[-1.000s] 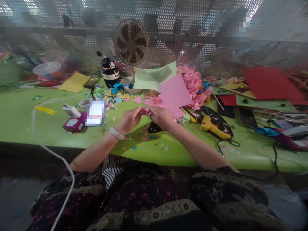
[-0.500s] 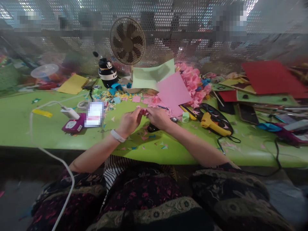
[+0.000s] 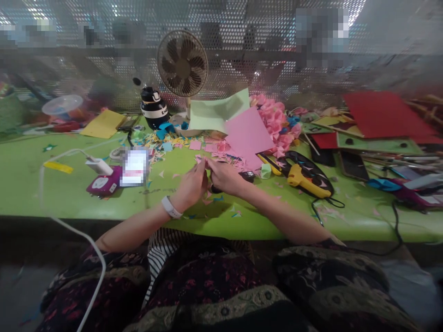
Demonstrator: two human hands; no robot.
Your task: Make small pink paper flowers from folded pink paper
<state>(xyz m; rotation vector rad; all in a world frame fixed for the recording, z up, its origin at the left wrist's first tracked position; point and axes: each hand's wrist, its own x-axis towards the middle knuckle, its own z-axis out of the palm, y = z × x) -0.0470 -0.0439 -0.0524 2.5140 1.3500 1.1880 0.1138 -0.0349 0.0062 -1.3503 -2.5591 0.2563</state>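
My left hand [image 3: 193,182] and my right hand [image 3: 224,177] meet over the middle of the green table [image 3: 24,193]. Between their fingertips is a small piece of pink paper [image 3: 199,159], pinched by both; the fingers hide much of it. A dark object [image 3: 217,189] lies partly covered beneath my right hand. Just beyond my hands are pink paper scraps [image 3: 232,161] and a large pink sheet [image 3: 248,136]. A little pale green folded paper piece [image 3: 266,171] sits to the right of my right hand.
A yellow glue gun [image 3: 308,182] with a black cord lies at right. Pink paper flowers [image 3: 273,120] are heaped behind. A fan [image 3: 182,64] and a black bottle [image 3: 152,110] stand at the back. A lit phone [image 3: 134,167] leans by a purple power strip [image 3: 102,184] at left.
My left hand has turned, its fingers now pointing more upward, and more of the pink paper shows at the fingertips. The whole view has shifted slightly.
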